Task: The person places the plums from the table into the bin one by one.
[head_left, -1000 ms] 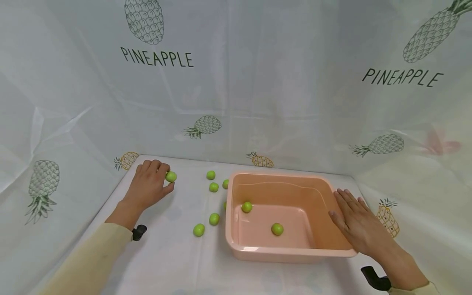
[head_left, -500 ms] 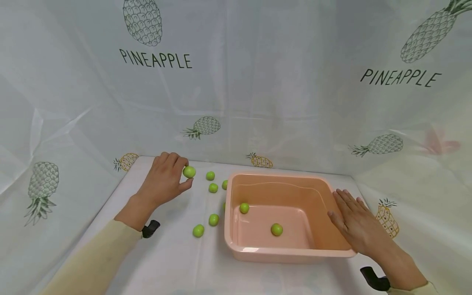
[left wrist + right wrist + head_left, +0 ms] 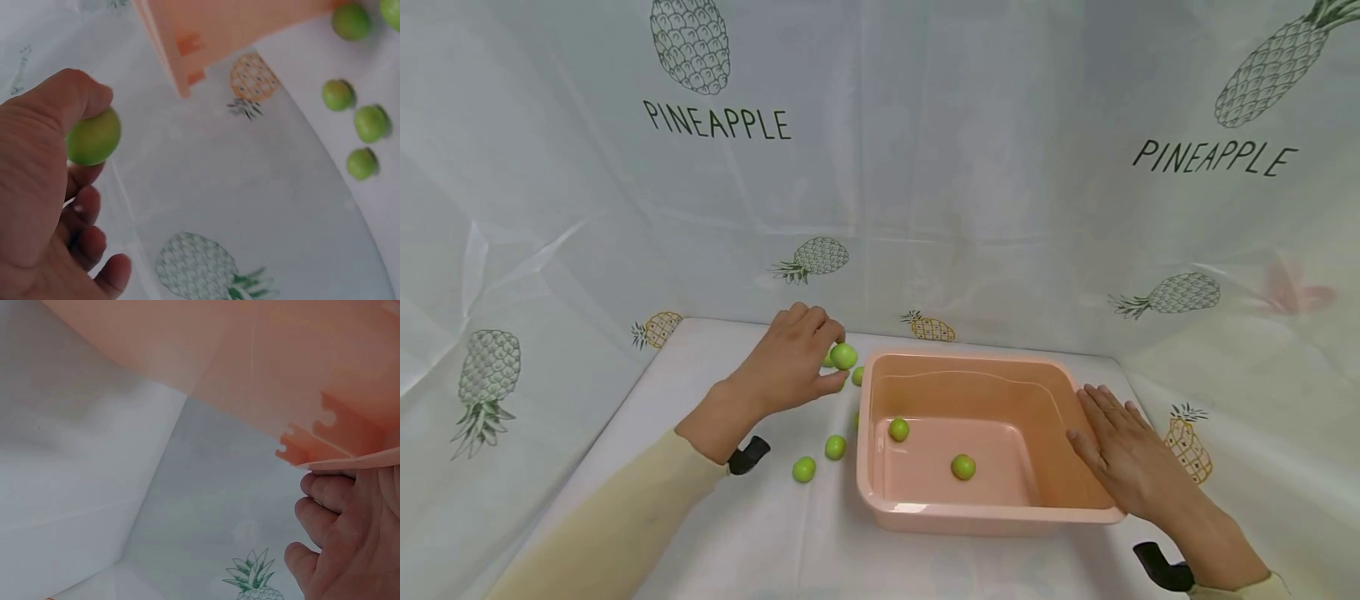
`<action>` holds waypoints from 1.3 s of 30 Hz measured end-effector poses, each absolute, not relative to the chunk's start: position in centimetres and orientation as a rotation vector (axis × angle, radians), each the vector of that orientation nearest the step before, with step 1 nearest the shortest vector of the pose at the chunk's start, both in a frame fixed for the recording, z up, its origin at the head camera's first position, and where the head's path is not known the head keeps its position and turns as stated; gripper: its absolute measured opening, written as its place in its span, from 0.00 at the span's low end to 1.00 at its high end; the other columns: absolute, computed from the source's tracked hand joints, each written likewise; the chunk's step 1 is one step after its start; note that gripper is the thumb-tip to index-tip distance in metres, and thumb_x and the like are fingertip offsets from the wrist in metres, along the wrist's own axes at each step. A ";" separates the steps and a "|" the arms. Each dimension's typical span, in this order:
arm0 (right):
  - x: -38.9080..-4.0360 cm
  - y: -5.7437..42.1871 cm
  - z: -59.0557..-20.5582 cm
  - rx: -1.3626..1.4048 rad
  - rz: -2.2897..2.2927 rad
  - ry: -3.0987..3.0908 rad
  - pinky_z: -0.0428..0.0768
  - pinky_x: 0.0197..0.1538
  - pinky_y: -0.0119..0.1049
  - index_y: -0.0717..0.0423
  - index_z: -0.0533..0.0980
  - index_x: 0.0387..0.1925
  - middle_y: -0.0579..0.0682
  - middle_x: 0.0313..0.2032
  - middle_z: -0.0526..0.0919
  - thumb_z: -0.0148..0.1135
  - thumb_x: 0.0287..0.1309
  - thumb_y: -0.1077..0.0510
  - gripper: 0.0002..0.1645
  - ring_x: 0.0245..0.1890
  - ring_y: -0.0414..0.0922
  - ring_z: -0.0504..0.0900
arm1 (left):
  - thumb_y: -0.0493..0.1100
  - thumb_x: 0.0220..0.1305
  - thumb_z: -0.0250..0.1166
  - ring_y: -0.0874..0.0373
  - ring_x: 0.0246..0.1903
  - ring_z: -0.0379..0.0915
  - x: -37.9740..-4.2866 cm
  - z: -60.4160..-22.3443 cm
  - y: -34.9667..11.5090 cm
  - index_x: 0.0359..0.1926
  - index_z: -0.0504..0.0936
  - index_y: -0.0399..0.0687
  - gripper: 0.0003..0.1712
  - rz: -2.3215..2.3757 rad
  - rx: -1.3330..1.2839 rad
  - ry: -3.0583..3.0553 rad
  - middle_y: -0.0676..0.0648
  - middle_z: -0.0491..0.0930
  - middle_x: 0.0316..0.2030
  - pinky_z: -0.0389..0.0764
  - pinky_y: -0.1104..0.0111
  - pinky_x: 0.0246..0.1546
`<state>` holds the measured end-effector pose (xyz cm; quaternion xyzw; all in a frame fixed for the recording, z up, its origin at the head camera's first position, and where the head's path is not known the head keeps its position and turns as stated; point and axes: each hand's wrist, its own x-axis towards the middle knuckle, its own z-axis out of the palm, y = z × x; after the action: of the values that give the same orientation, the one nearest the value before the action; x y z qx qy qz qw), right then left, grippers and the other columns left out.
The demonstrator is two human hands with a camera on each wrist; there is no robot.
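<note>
Left hand (image 3: 793,358): pinches green ball (image 3: 843,357), near frame centre
Right hand (image 3: 1131,458): rests straight-fingered on peach tub (image 3: 985,511), lower right
Green ball: round, yellow-tinged, seemingly smooth though blurred

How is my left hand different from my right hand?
Your left hand pinches a round green thing, while your right hand touches the rim of the pink tub. Your left fingers curl, but your right fingers look mostly straight. Your left hand is up in the air, while your right hand is against the tub. Both hands are bare.
</note>
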<state>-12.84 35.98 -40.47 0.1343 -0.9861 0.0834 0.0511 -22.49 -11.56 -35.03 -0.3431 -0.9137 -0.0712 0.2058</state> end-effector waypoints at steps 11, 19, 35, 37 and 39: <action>-12.8 36.0 -40.4 0.402 0.252 -3.010 0.42 0.82 0.63 0.71 0.54 0.79 0.74 0.78 0.57 0.45 0.83 0.41 0.43 0.79 0.71 0.54 | 0.55 0.63 0.71 0.53 0.46 0.64 -22.0 -34.2 -5.9 0.48 0.81 0.48 0.21 -0.183 -1.237 -2.758 0.51 0.74 0.42 0.69 0.59 0.52; -12.7 36.1 -40.4 0.416 0.251 -2.995 0.44 0.82 0.62 0.71 0.55 0.79 0.74 0.78 0.57 0.45 0.83 0.42 0.43 0.79 0.71 0.55 | 0.59 0.64 0.68 0.56 0.44 0.64 -22.0 -35.3 -2.1 0.48 0.80 0.52 0.20 -0.015 -1.371 -2.729 0.53 0.74 0.41 0.71 0.64 0.51; -12.8 36.0 -40.3 0.408 0.268 -3.006 0.47 0.81 0.63 0.71 0.54 0.80 0.74 0.78 0.56 0.46 0.82 0.42 0.43 0.79 0.71 0.55 | 0.64 0.65 0.66 0.61 0.44 0.64 -21.6 -38.0 1.2 0.45 0.78 0.59 0.19 0.118 -1.540 -2.753 0.58 0.73 0.41 0.72 0.68 0.50; -12.7 36.0 -40.3 0.407 0.266 -3.000 0.47 0.81 0.63 0.71 0.54 0.79 0.74 0.78 0.57 0.45 0.83 0.42 0.43 0.79 0.71 0.55 | 0.64 0.65 0.67 0.61 0.44 0.63 -21.5 -38.2 1.2 0.45 0.78 0.59 0.18 0.121 -1.535 -2.761 0.58 0.72 0.41 0.72 0.68 0.50; -12.7 36.0 -40.3 0.404 0.271 -2.999 0.46 0.81 0.62 0.71 0.54 0.79 0.74 0.78 0.57 0.45 0.83 0.42 0.43 0.79 0.71 0.55 | 0.64 0.65 0.66 0.61 0.44 0.64 -21.5 -38.4 1.3 0.45 0.78 0.60 0.18 0.143 -1.527 -2.765 0.58 0.73 0.41 0.72 0.68 0.50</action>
<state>-12.74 36.01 -40.27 0.1326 -0.9858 0.0891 0.0517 -21.53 1.29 -38.38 -0.4829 -0.8744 0.0452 -0.0100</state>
